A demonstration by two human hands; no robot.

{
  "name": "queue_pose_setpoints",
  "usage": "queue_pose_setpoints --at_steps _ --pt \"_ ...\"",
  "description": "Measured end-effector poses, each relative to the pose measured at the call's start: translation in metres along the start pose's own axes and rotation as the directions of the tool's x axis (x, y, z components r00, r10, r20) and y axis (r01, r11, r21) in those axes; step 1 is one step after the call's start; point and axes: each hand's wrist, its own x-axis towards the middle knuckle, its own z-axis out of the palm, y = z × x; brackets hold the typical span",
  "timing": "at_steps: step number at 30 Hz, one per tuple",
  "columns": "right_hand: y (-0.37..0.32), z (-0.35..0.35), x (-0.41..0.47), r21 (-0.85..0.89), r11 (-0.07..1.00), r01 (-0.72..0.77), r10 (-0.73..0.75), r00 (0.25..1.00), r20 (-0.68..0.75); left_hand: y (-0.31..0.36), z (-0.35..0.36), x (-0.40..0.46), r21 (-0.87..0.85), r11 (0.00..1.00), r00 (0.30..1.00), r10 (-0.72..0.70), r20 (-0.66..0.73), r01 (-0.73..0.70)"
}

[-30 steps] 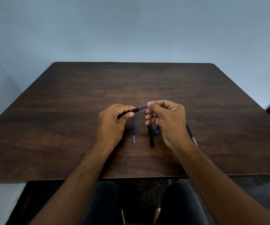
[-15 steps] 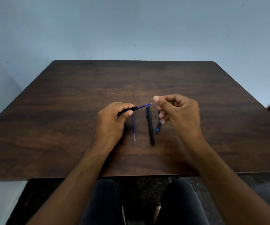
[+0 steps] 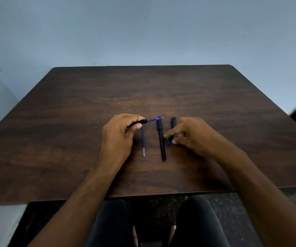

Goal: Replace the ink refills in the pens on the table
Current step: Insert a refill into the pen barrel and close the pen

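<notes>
Left hand (image 3: pixel 119 135) gripping pen barrel (image 3: pixel 138 123), mostly hidden, blue refill (image 3: pixel 152 120) pointing right, right hand (image 3: pixel 190 135) fingers loose over partly covered pen cap (image 3: pixel 172 130).

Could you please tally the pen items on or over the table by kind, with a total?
Pen barrels with a refill sticking out, held by the left hand: 1
Loose refills: 1
Whole capped pens: 1
Pen parts under the right hand: 1
Total: 4

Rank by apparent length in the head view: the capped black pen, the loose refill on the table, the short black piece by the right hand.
1. Capped black pen
2. Loose refill, though the left hand hides its far end
3. Short black piece, partly hidden by the right hand
</notes>
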Motion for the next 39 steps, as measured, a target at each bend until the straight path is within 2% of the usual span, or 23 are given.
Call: queue_pose_setpoints --at_steps 5,7,9,12,15,21,30,39 --pt "-0.001 -0.003 0.003 -0.072 0.997 0.022 -0.023 1.0 -0.017 -0.001 0.001 0.001 0.008 1.0 1.0 0.01 0.007 -0.011" --pt "0.001 -0.004 0.001 -0.053 0.998 0.027 -0.032 0.996 -0.089 -0.002 0.001 0.001 0.012 1.0 1.0 0.014 0.002 -0.014" --pt "0.004 -0.003 -0.002 0.03 0.999 0.028 -0.019 0.968 -0.251 -0.003 0.002 0.001 0.026 1.0 1.0 0.014 -0.004 -0.014" --pt "0.003 0.003 -0.008 0.236 0.969 0.072 0.048 0.883 -0.466 -0.004 0.002 0.001 0.041 0.999 0.999 0.028 -0.02 -0.027" --pt "-0.002 0.011 -0.013 0.409 0.898 0.161 0.092 0.841 -0.533 -0.004 0.002 0.001 0.059 0.997 0.998 0.049 -0.027 -0.047" --pt "-0.008 0.014 -0.014 0.528 0.824 0.207 0.134 0.834 -0.536 -0.001 0.001 0.001 0.097 0.994 0.999 0.043 -0.003 -0.043" --pt "-0.011 0.014 -0.008 0.496 0.845 0.202 0.106 0.844 -0.525 -0.001 0.0 0.0 0.108 0.993 0.999 0.044 0.012 -0.045" --pt "-0.008 0.015 -0.006 0.521 0.835 0.177 0.148 0.84 -0.523 0.0 0.0 0.0 0.114 0.992 0.998 0.053 0.018 -0.054"
